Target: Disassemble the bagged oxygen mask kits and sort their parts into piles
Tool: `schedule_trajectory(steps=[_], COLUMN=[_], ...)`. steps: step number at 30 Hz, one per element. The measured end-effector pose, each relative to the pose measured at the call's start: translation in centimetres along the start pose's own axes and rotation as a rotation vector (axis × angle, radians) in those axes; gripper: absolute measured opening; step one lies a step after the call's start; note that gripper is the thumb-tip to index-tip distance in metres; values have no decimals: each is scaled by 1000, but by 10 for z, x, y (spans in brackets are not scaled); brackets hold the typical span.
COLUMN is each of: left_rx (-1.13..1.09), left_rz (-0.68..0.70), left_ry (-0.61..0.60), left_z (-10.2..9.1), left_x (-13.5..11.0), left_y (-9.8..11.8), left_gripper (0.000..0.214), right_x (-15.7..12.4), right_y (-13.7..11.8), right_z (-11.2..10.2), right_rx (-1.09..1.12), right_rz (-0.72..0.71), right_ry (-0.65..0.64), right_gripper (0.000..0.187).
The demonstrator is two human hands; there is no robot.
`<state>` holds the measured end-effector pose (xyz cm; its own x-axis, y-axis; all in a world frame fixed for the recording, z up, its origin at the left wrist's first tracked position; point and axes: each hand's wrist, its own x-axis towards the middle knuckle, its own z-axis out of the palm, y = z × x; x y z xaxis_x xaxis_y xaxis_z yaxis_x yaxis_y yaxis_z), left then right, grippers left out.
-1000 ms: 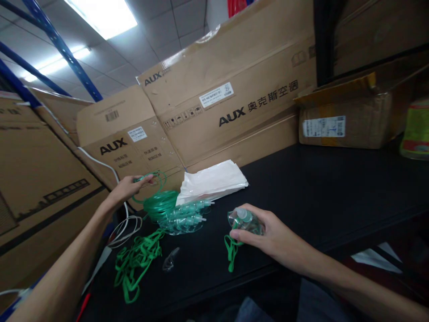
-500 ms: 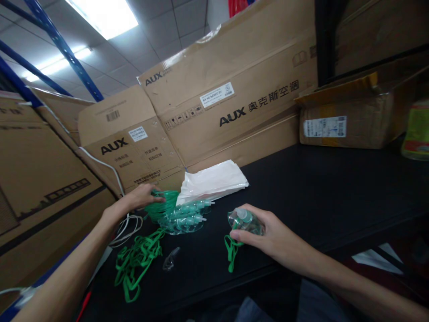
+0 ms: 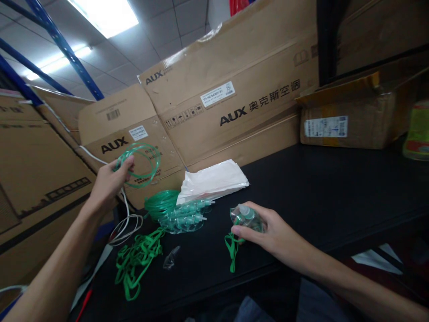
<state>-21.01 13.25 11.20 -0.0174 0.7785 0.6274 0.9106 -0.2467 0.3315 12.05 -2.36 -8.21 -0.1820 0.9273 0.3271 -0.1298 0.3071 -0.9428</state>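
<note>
Raised in front of the cardboard, my left hand is closed on a loose coil of green tubing. Below it, more coiled green tubing lies on the black table beside several clear green face masks. My right hand wraps around another clear mask with a pale connector on top. A green elastic strap hangs from that mask; the palm hides part of it. A tangled heap of green straps lies nearer me on the left, with small clear plastic parts to its right.
White plastic bags lie flat against the upright AUX cardboard. An open carton stands at the back right, near a yellow-green container. A white cable loops at the table's left side.
My left hand has risen up and left from the coil pile, and one coil of green tubing has come up in it. The right hand with the mask has hardly moved.
</note>
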Motion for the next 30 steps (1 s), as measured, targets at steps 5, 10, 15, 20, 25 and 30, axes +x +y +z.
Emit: schedule_trajectory(steps=[5, 10, 15, 20, 25, 30], left_rx=[-344, -59, 19, -111, -161, -196], left_rz=[88, 449, 686, 609, 650, 554], left_ry=[-12, -12, -387, -485, -526, -451], left_z=[7, 53, 95, 84, 72, 61], left_x=[-43, -129, -211, -234, -230, -236], left_y=[45, 87, 93, 79, 53, 22], left_gripper=[43, 37, 32, 56, 90, 81], right_x=[-3, -6, -7, -6, 2, 2], right_y=[-2, -16, -32, -32, -23, -19], right_z=[0, -9, -36, -49, -46, -48], right_rx=[108, 425, 407, 40, -429, -505], right_rz=[-14, -18, 68, 192, 75, 15], right_ry=[114, 157, 47, -64, -154, -208], right_gripper=[34, 34, 31, 32, 26, 23])
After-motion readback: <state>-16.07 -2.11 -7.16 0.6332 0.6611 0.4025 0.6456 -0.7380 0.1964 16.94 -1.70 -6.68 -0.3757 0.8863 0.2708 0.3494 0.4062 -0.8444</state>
